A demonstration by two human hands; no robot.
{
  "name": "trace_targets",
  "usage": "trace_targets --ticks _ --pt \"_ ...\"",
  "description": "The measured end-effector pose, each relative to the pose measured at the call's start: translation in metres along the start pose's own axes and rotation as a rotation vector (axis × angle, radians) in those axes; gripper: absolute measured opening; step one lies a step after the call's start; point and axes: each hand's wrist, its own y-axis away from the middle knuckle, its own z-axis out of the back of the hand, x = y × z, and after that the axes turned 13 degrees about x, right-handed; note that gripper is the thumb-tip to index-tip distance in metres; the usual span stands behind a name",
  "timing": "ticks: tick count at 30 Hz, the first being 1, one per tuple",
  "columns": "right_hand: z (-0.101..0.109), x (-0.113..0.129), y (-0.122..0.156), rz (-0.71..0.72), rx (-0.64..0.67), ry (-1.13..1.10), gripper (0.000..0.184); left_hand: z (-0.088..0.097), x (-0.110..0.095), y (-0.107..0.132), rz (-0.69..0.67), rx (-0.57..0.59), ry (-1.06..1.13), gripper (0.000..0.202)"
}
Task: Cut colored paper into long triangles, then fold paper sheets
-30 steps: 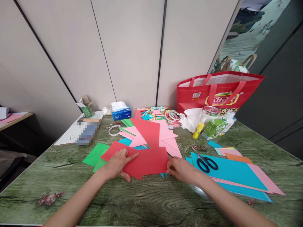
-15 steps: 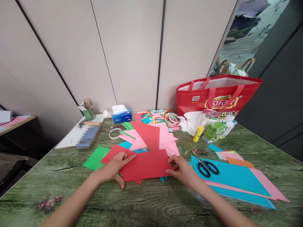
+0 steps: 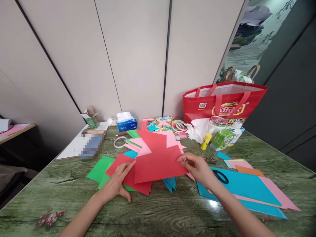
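Observation:
A red paper sheet (image 3: 158, 163) is lifted off a pile of coloured papers, tilted up toward me. My right hand (image 3: 197, 168) pinches its right edge between thumb and fingers. My left hand (image 3: 117, 182) lies flat with fingers stretched out on a second red sheet (image 3: 124, 171) beneath, at the lifted sheet's left edge. Pink papers (image 3: 170, 140), green papers (image 3: 100, 168) and blue papers (image 3: 171, 184) stick out from under the pile.
Black-handled scissors (image 3: 221, 176) lie on a big blue sheet (image 3: 247, 187) at the right, partly behind my right arm. At the back stand a red shopping bag (image 3: 222, 102), a glue stick (image 3: 204, 141), a tissue box (image 3: 126, 122) and tape rolls (image 3: 179, 126).
My right hand has lifted the top red sheet's right edge up and away from the pile. My left hand stays flat on the paper below.

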Motion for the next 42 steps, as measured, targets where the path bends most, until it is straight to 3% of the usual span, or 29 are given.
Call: trace_targets --ticks 3,5,7,9,14,18,21,24,31,42 --pt "0.009 0.006 -0.003 -0.011 -0.078 -0.059 0.021 -0.007 0.007 0.004 0.011 -0.165 -0.031 0.104" --pt "0.003 0.009 -0.005 -0.044 -0.116 -0.148 0.023 -0.010 0.012 0.006 0.044 -0.380 -0.016 0.077" --pt "-0.012 0.013 -0.008 -0.087 -0.121 -0.265 0.025 -0.010 0.017 0.008 0.120 -0.640 0.047 0.050" --pt "-0.035 0.015 -0.012 -0.094 -0.116 -0.341 0.026 -0.007 0.020 0.010 0.208 -0.843 0.107 0.037" --pt "-0.090 0.021 -0.017 -0.068 0.071 -0.388 0.020 0.010 0.025 0.012 0.348 -1.119 0.163 0.032" --pt "-0.101 0.027 -0.015 -0.051 0.218 -0.218 0.022 0.014 0.020 0.006 0.354 -1.090 0.146 0.028" --pt "-0.087 0.030 -0.019 -0.024 0.119 0.166 0.022 0.009 0.013 -0.001 0.315 -1.004 0.106 0.024" --pt "-0.071 0.027 -0.033 -0.034 0.006 0.322 0.023 0.007 0.008 -0.009 0.253 -0.929 0.053 0.021" --pt "-0.071 0.009 -0.058 -0.106 0.033 0.445 0.053 0.010 0.003 -0.029 0.145 -0.847 -0.059 0.017" --pt "-0.069 0.010 -0.068 -0.272 -0.053 0.444 0.057 0.004 -0.001 -0.050 0.044 -0.783 -0.137 0.018"
